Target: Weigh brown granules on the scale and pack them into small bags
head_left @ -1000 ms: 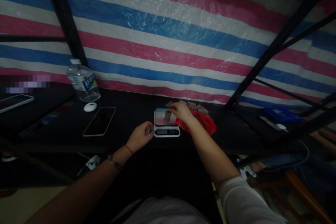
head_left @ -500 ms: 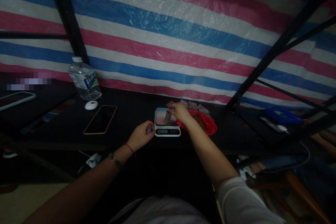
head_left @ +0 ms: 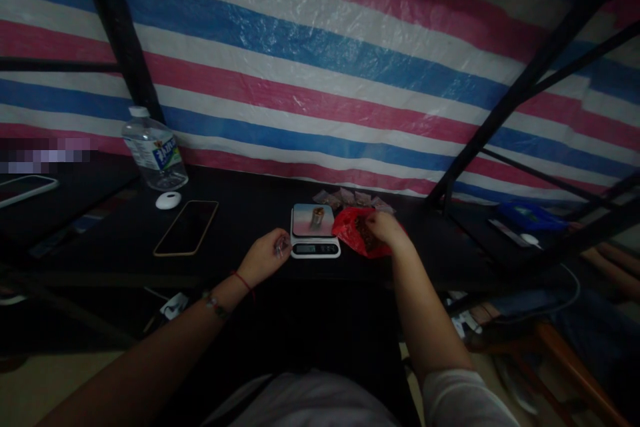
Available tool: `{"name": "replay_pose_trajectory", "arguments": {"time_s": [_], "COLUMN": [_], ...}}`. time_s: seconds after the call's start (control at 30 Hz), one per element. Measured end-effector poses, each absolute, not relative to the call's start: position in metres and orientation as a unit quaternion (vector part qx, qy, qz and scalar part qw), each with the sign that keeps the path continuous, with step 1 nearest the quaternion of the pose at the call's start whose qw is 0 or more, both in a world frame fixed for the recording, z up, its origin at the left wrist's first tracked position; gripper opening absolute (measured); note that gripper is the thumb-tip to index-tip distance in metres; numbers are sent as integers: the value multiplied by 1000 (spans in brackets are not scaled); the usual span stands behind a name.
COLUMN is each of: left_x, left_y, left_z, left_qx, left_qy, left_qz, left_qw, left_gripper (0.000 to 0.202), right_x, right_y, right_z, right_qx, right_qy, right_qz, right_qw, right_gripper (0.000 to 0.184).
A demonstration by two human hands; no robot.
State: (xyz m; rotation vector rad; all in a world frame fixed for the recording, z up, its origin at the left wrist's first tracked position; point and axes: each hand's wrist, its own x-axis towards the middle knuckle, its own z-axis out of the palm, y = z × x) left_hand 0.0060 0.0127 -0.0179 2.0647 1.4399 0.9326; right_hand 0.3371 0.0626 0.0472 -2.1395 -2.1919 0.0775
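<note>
A white digital kitchen scale (head_left: 315, 250) lies on the dark table, and a small metal cup (head_left: 317, 215) with brownish contents stands on its plate. Left of the scale, my left hand (head_left: 267, 257) is closed around a small clear plastic bag (head_left: 281, 245), its knuckles near the scale's edge. To the right lies an opened red plastic bag (head_left: 349, 225) holding loose brown bits (head_left: 367, 232). My right hand (head_left: 386, 228) reaches into it with fingers bent down at the brown bits. Its fingertips are partly hidden, so whether they pinch anything is unclear.
Several small filled packets (head_left: 345, 197) lie behind the red bag. A phone (head_left: 187, 228), a white rounded case (head_left: 169, 200) and a large clear bottle (head_left: 156, 153) stand to the left. Black metal posts (head_left: 470, 140) frame the table; a striped sheet (head_left: 300, 80) hangs behind.
My right hand has left the metal cup on the scale and moved right into the red bag. The left hand keeps its hold on the clear bag. The view has shifted slightly.
</note>
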Motion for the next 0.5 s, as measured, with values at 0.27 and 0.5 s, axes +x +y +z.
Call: {"name": "replay_pose_trajectory", "arguments": {"time_s": [0.27,0.5], "left_x": [6,6], "left_y": [13,15], "left_z": [-21,-21], "left_qx": [753,753], "left_qy": [518,521], "left_qz": [344,342], "left_qw": [213,211], "left_gripper": [19,18], "right_x": [341,348], "right_y": [67,71], "right_z": [18,10], "right_qx": [-685,-692], "right_qy": [-725,-719], "right_qz": [65,51], "right_qw": [23,42], "right_gripper": [26,26]}}
